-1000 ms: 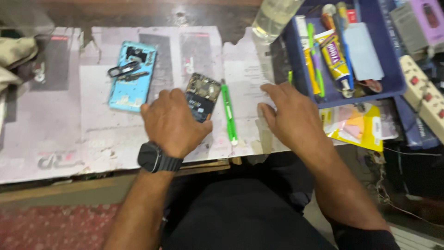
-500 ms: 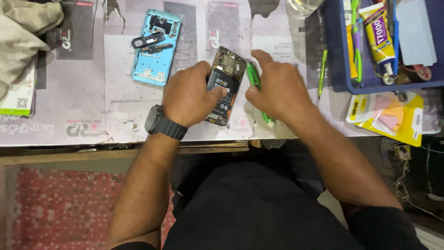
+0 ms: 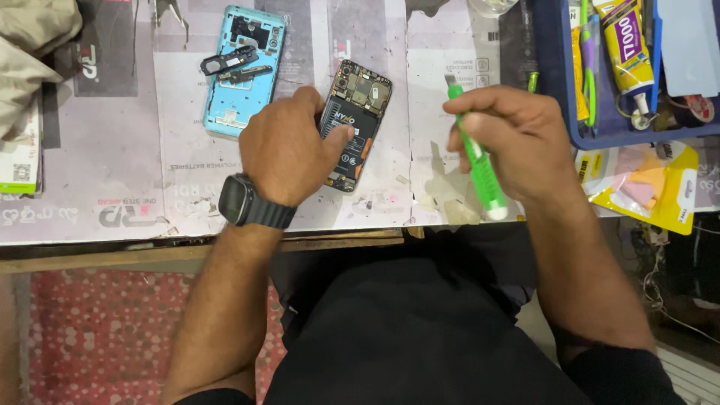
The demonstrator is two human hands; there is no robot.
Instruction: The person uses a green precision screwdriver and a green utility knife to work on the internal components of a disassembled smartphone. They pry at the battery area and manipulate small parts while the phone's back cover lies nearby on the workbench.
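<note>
Left hand (image 3: 289, 150) flat on opened phone (image 3: 355, 124), thumb pressing the black battery area, pinning phone to tabletop (image 3: 135, 180). Left grip: loose, pressing down rather than wrapped around anything. Black watch (image 3: 241, 201) on left wrist.

Right hand (image 3: 517, 139) closed around green tool (image 3: 474, 154), fingers wrapped tight on the handle; small metal tip pointing up and away, white butt end sticking out below the palm near tabletop edge. Tool held just right of phone, not touching it.

Phone: back cover off, circuit board and battery exposed, lying slightly tilted near middle of tabletop, close to front edge.

Light blue back cover (image 3: 244, 71) lying inside-up to the left of phone, near but apart; two small dark parts (image 3: 229, 61) resting on it.

Blue tray (image 3: 559, 75) at upper right, holding a yellow glue tube (image 3: 626, 45) and more green and yellow tools. Yellow packet (image 3: 641, 184) below tray, overhanging tabletop edge. Beige cloth (image 3: 34, 45) at far upper left.

Tabletop covered with grey printed sheets.
</note>
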